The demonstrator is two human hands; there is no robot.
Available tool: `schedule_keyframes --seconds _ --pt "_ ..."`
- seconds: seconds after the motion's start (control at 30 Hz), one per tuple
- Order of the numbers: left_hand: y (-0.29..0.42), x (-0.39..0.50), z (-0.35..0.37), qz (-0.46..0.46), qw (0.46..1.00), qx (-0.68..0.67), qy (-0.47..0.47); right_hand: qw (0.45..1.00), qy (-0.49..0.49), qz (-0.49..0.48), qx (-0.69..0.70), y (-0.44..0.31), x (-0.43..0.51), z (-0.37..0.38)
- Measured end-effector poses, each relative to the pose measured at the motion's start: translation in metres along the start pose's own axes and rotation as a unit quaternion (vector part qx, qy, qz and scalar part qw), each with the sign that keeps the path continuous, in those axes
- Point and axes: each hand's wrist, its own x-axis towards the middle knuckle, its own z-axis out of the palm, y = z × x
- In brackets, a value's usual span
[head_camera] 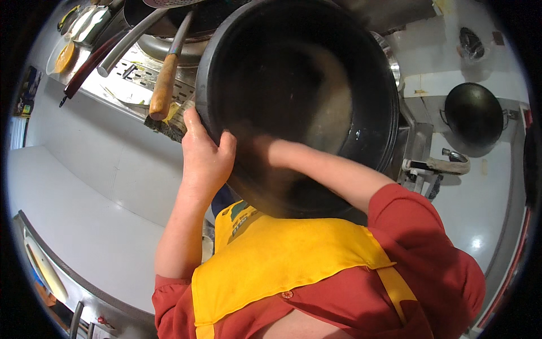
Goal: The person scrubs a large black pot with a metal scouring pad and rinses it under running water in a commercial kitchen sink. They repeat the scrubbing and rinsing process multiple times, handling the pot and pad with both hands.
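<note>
A large, deep black basin (204, 80) is tipped toward me, and its mouth fills the middle of the view. My left hand (206, 154) grips the basin's left rim, thumb and a finger pointing up along the edge. Inside the basin, my right hand (256, 146) reaches toward the lower left wall; it is blurred and in shadow. Whether it holds anything there cannot be made out. A pale, cloudy patch (332, 97) shows on the basin's inner surface, along with a few wet glints.
Beyond the left rim, a wooden-handled tool (164, 87) and a metal-handled strainer (131, 42) jut over a slotted steel counter (139, 80). A dark scouring pad (165, 129) lies at its edge. On the right are a faucet (457, 163) and a hanging black wok (475, 113).
</note>
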Motion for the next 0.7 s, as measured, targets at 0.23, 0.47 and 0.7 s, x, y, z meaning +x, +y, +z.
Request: schedule_keyframes --seconds 0.23,0.47,0.7 --pt "-0.002 0.004 0.001 0.039 0.999 0.012 0.004 0.987 0.123 -0.017 -0.1 -0.036 0.039 -0.069" --pt "-0.002 0.002 0.0 0.043 0.999 0.011 0.012 0.994 0.066 0.012 0.081 -0.01 -0.02 0.006" --pt "0.001 0.002 -0.003 0.011 1.0 -0.028 -0.004 0.974 -0.139 0.092 -0.152 0.024 -0.097 0.001"
